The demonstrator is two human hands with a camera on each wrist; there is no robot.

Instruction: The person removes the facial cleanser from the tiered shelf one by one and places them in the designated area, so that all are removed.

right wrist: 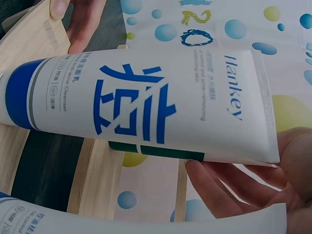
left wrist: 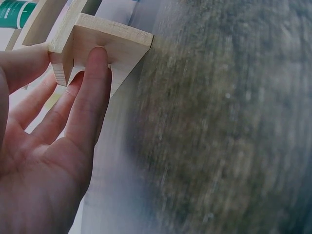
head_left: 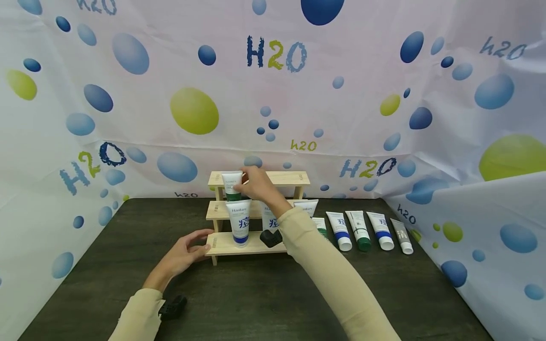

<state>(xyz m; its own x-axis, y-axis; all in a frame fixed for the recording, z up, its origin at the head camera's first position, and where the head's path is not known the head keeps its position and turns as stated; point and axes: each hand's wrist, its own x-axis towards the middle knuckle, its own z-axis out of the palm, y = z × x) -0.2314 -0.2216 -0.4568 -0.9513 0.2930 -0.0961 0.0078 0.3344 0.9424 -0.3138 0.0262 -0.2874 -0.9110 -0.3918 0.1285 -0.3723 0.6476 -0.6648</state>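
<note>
A three-step wooden stand [head_left: 295,178] is at the back of the table. My left hand [head_left: 184,255] grips the left end of its lowest step [left wrist: 114,36], thumb on the edge and a finger against the underside. With its fingertips, my right hand [head_left: 259,184] pinches a white tube with a green cap [head_left: 232,181] in front of the top step. Its lower end is hidden behind a white-and-blue Hankey tube [head_left: 240,220], which stands cap-down on the lowest step. That blue-capped tube [right wrist: 146,102] covers most of the green-capped one in the right wrist view.
Two more white tubes [head_left: 268,219] [head_left: 306,206] stand further right on the stand, partly behind the right arm. Several tubes lie in a row on the dark table [head_left: 256,293], including a blue-capped tube [head_left: 340,232] and a grey tube [head_left: 402,236]. A printed cloth [head_left: 277,94] hangs behind.
</note>
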